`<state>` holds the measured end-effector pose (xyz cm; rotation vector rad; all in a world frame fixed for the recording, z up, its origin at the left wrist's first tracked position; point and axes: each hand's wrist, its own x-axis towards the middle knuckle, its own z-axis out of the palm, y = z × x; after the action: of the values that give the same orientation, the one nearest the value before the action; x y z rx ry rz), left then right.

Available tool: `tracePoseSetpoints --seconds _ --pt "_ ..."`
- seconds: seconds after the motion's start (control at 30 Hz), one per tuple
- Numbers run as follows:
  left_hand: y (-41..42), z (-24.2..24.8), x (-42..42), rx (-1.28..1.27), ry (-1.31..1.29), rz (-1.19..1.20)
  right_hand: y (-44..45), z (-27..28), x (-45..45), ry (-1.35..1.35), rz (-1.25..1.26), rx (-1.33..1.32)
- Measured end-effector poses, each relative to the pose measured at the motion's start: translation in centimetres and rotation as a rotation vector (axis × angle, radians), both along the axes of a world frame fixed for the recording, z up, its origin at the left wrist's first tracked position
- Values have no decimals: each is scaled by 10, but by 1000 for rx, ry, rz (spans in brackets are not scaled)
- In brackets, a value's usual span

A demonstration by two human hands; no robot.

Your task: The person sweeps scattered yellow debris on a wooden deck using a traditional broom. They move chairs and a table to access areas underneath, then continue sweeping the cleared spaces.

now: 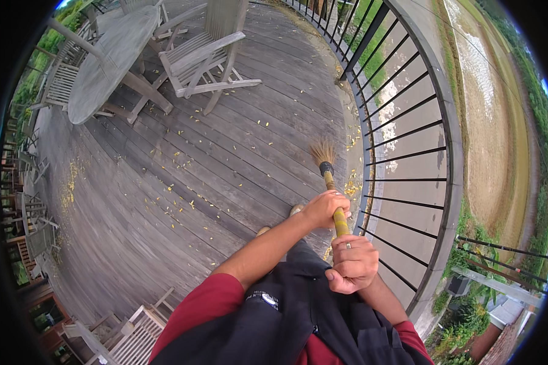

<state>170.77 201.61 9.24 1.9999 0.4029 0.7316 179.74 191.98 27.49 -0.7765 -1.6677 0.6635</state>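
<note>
A stick broom with straw-coloured bristles (323,150) reaches down in front of me, its bristles at the deck boards near the railing. A black band (326,168) binds the bristles to the yellow-brown handle (341,223). My left hand (325,210) wraps around the handle's middle. Higher up and nearer my body, my right hand (354,264) grips the upper end, thumb towards me. Small yellow leaves (352,187) lie along the deck's edge beside the broom. More yellow bits (182,200) are scattered over the grey wooden deck (210,159).
A black metal railing (406,179) curves along my right, with paving and a field beyond it. Ahead to the left stand a wooden table (118,59) and a slatted wooden chair (203,59). Another slatted chair (139,335) is close at my lower left.
</note>
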Motion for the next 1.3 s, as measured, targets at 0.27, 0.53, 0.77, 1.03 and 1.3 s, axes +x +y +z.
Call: tracePoseSetpoints --seconds 0.27,0.53,0.77,1.03,1.3 --pt "52 -84 -124 33 531 295 61 -115 -17 316 161 -445" --pt "92 -25 -82 74 223 454 104 -37 27 299 227 -222" --pt "216 -32 63 18 -139 273 197 -31 48 -176 77 -96" --pt "300 -82 5 -33 343 269 318 -72 60 452 10 -487" --pt "337 -3 -67 6 35 434 378 21 23 402 131 -421"
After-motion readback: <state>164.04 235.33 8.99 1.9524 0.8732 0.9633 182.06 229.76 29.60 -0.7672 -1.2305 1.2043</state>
